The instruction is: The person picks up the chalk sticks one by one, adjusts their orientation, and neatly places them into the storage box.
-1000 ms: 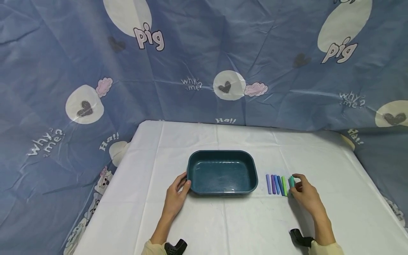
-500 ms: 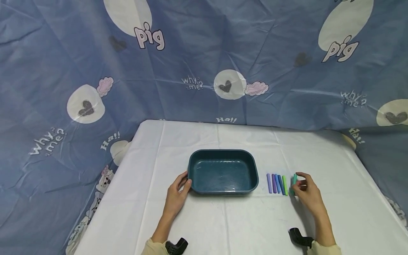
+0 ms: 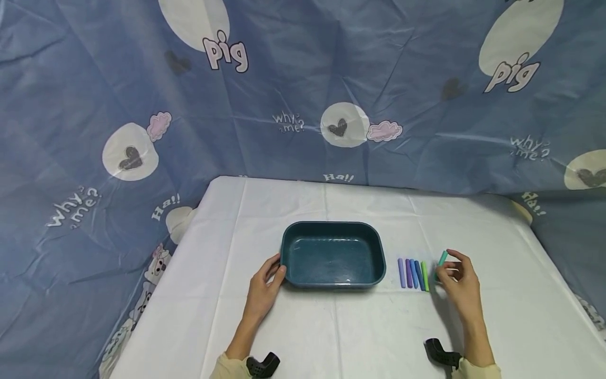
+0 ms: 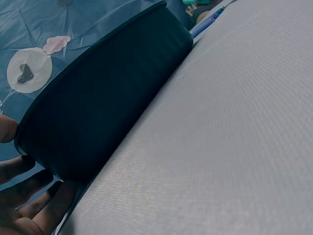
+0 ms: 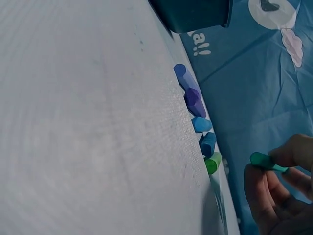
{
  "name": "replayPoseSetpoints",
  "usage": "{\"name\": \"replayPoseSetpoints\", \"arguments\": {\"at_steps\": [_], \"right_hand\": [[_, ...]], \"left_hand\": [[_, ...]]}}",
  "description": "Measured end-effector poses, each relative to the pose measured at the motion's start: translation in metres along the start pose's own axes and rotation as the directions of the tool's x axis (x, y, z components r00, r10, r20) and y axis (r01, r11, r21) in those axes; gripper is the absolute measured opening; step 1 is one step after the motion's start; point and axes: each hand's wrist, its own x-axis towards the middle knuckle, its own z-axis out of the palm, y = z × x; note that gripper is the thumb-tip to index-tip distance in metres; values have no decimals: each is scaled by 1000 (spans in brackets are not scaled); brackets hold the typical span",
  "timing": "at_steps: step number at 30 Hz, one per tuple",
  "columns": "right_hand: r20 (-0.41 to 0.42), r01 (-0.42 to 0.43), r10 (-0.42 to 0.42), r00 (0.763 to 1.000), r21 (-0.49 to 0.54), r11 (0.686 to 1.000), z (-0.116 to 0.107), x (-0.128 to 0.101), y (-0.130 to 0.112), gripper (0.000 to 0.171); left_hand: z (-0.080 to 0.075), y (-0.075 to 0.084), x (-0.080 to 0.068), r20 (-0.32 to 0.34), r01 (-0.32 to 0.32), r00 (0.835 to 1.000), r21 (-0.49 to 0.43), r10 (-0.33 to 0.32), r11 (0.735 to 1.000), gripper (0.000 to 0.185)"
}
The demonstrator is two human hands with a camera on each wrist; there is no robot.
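Observation:
In the head view, a dark teal rectangular tray (image 3: 333, 260) stands on the white-covered table. My left hand (image 3: 263, 288) rests its fingers and thumb against the outside of the tray's left end; the left wrist view shows fingertips touching that outer wall (image 4: 98, 98). To the right of the tray, my right hand (image 3: 461, 281) pinches a teal-green chalk stick (image 3: 442, 258) between thumb and fingers. The right wrist view shows this stick raised above the cloth and tilted. Beside it lie several chalks in a row, including a lime-green chalk (image 3: 425, 276) and a purple chalk (image 3: 409, 273).
A pale violet chalk (image 3: 401, 273) lies at the row's left end, closest to the tray. Behind the white tablecloth (image 3: 374, 337) hangs a blue printed curtain (image 3: 265, 79). Black wrist-worn devices sit at both sleeves.
My right hand has lifted the teal-green chalk and shifted it slightly right, away from the row, tilting it. The left hand stays at the tray; the head view has shifted slightly.

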Motion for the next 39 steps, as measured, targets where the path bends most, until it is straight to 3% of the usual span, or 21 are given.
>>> {"name": "replayPoseSetpoints", "arguments": {"at_steps": [16, 34, 39], "right_hand": [[55, 54, -56, 997, 30, 998, 0, 2, -15, 51], [61, 88, -95, 994, 105, 991, 8, 3, -24, 51], [88, 106, -117, 989, 116, 988, 11, 3, -27, 50]], "left_hand": [[0, -1, 3, 5, 13, 1000, -28, -13, 1000, 48], [-1, 0, 2, 15, 16, 1000, -39, -16, 999, 46], [-4, 13, -1, 28, 20, 999, -37, -18, 999, 46]]}}
